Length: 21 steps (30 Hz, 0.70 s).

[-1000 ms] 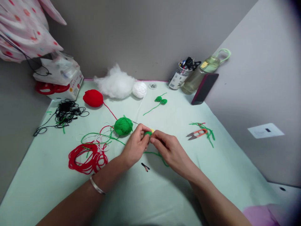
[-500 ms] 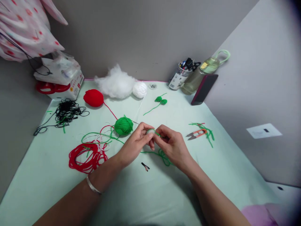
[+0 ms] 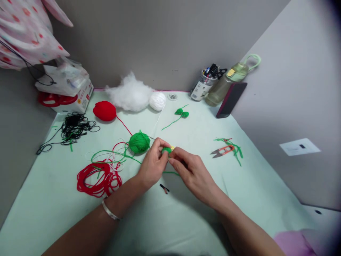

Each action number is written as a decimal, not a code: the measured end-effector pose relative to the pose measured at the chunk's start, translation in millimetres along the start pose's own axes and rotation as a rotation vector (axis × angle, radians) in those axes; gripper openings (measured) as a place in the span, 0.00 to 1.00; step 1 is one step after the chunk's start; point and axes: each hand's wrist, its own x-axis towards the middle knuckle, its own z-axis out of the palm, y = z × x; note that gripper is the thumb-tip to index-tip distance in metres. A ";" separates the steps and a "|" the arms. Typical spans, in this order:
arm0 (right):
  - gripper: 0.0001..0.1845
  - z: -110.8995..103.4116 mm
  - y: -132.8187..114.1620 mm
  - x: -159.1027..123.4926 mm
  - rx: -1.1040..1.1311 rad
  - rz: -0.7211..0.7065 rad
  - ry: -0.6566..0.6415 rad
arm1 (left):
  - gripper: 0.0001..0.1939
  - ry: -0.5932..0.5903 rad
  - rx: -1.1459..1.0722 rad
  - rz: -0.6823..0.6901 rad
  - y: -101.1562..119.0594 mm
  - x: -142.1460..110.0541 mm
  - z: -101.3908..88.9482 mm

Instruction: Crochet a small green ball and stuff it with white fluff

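My left hand [image 3: 152,164] is closed around a small green crochet piece [image 3: 166,150], partly hidden by the fingers. A thin metal shaft [image 3: 152,138], like a crochet hook, pokes out behind that hand, its other end hidden. Fingers bent, my right hand [image 3: 190,169] meets the piece from the right. A small yellow bit [image 3: 173,148], too small to name, shows at its fingertips. Green yarn [image 3: 172,173] lies on the table below the hands. Just beyond my left hand sits a green yarn ball [image 3: 139,142].
Left lie a red yarn coil [image 3: 93,179], tangled black cord [image 3: 76,126] and a red yarn ball [image 3: 104,111]. White stuffing [image 3: 130,93], a white yarn ball [image 3: 157,101] and green crocheted leaves [image 3: 182,113] are behind. Thread snips [image 3: 223,151], a phone [image 3: 231,100] and a bottle [image 3: 220,89] stand right.
The piece has turned in my fingers: its pale side showed before, now its green side and the yellow bit show. The loose green yarn under my right hand has been drawn away.
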 end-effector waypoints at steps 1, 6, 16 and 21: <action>0.12 1.5 0.8 0.2 -0.018 -0.018 0.007 | 0.09 0.004 -0.012 -0.006 0.7 0.0 -0.1; 0.10 1.1 12.2 6.2 -0.179 -0.074 0.093 | 0.10 -0.058 -0.104 -0.086 2.3 -0.1 -1.5; 0.16 -5.1 19.2 13.2 0.159 0.126 0.059 | 0.15 -0.127 -0.169 -0.047 3.2 -1.9 -1.8; 0.14 -10.4 9.1 12.3 0.247 0.102 -0.062 | 0.13 -0.085 -0.083 -0.013 1.4 0.5 -3.5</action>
